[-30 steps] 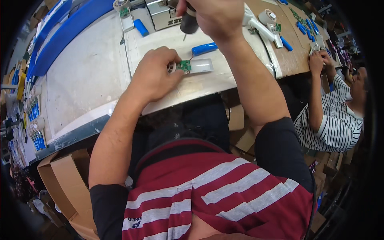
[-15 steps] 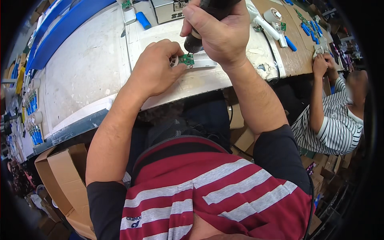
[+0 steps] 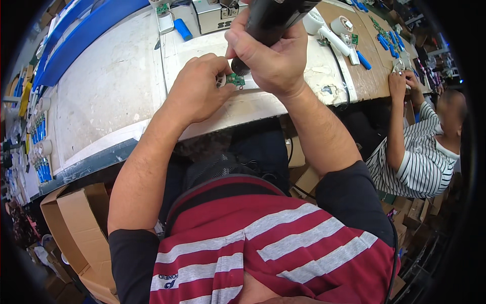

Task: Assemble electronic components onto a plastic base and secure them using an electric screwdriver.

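My right hand [image 3: 277,63] is wrapped round a black electric screwdriver [image 3: 271,23], which tilts with its lower end over a small green circuit board [image 3: 235,79]. The board lies in a white plastic housing [image 3: 251,83] near the table's front edge. Pinching the housing's round end beside the board is my left hand [image 3: 195,86], with thumb and fingers closed. The screwdriver's tip is hidden, so I cannot tell whether it touches a screw.
Behind the hands stand a metal control box [image 3: 215,17] and a blue cylinder [image 3: 183,29]. White housings [image 3: 334,40] and another blue cylinder [image 3: 363,60] lie to the right. A long blue rail [image 3: 76,43] runs at the left. A co-worker in a striped shirt [image 3: 417,157] sits at the right.
The screwdriver has come lower and slightly left over the board, and my right hand now covers more of the housing. My left hand keeps its hold. The whole view has shifted slightly.
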### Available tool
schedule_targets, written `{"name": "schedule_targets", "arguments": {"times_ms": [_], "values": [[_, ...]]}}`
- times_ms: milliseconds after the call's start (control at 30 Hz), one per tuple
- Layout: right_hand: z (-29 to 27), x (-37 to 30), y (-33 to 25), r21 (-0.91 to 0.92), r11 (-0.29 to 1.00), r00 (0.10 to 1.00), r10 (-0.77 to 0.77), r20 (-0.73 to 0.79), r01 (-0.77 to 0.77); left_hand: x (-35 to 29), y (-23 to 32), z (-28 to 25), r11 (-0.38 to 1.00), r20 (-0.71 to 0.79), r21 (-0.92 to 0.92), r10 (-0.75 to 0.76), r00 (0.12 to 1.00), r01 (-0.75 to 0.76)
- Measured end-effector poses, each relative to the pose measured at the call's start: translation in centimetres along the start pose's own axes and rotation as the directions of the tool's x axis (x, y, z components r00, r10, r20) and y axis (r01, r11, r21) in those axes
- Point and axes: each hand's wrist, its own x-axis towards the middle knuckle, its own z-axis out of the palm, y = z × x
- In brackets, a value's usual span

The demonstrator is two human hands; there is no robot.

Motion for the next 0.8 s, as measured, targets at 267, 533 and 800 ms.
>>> {"name": "schedule_targets", "arguments": {"times_ms": [267,533,800], "values": [[-2.2,7.4,-1.2,0.076,0.997,0.980,0.044,-0.192,-0.030,0.1,0.4,0.1,0.998,-0.038,0.061,0.017,0.999,-0.014],[-0.4,12.8,-0.5,-0.152,0.987,0.981,-0.071,-0.179,0.044,-0.3,0.1,0.4,0.999,-0.033,0.032,-0.023,0.999,0.024],[-8.2,14.6,7.6,-0.510,0.860,0.998,-0.004,-0.064,-0.029,-0.2,-0.1,0.3,0.999,-0.033,0.041,-0.014,0.999,0.015]]}}
